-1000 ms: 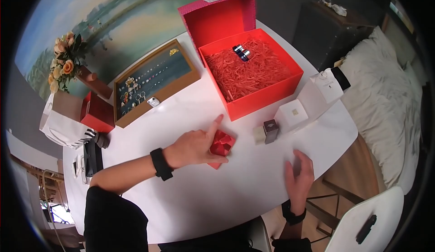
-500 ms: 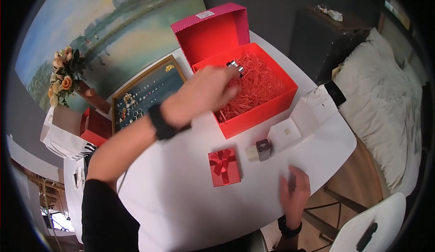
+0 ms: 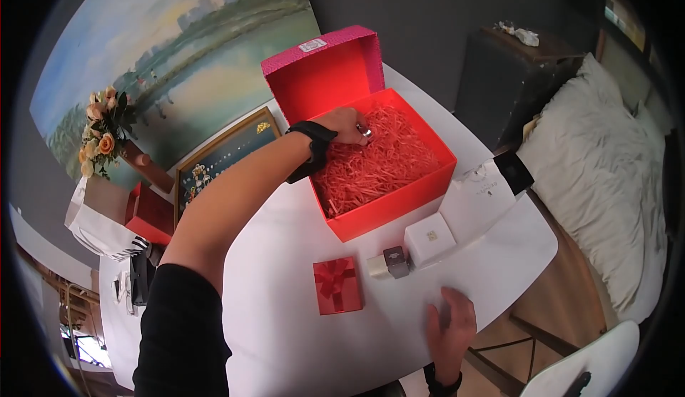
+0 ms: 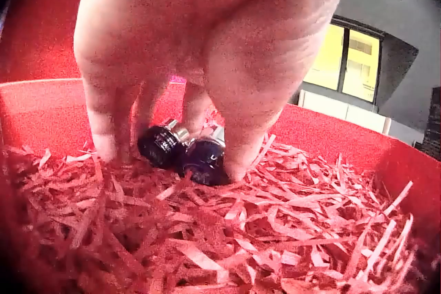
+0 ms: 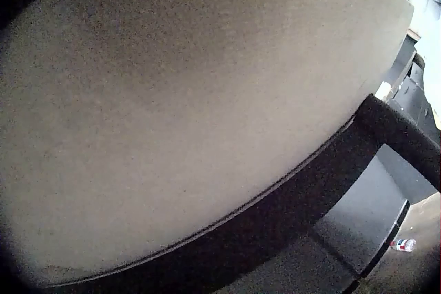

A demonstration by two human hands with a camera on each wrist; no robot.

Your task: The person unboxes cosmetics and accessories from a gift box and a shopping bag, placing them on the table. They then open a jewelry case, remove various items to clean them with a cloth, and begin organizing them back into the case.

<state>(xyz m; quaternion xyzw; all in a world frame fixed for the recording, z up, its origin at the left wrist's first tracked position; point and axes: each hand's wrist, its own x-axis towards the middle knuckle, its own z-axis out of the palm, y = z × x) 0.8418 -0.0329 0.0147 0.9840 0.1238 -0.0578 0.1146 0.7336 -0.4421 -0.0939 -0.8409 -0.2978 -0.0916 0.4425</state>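
Note:
Inside the large red box (image 3: 399,214), my left hand (image 3: 341,124) reaches down to two small dark bottles with silver caps (image 3: 364,132). The left wrist view shows its fingers curled around both bottles (image 4: 162,145), which lie side by side on red shredded paper (image 4: 275,239). A small red gift box with a ribbon bow (image 3: 337,285) lies on the white table. My right hand (image 3: 451,329) hangs relaxed at the table's front edge, holding nothing, its fingers loosely bent. Mostly a pale surface fills the right wrist view.
White boxes (image 3: 430,238) and a small dark box (image 3: 396,261) stand right of the gift box. A framed jewelry display (image 3: 246,140), flowers (image 3: 105,136) and a white bag (image 3: 91,219) are at the left. A white chair (image 3: 592,365) is front right.
My left hand has left the small gift box, moved up and away into the large box, and closed its fingers around the bottles. My right hand stays near the table's front edge.

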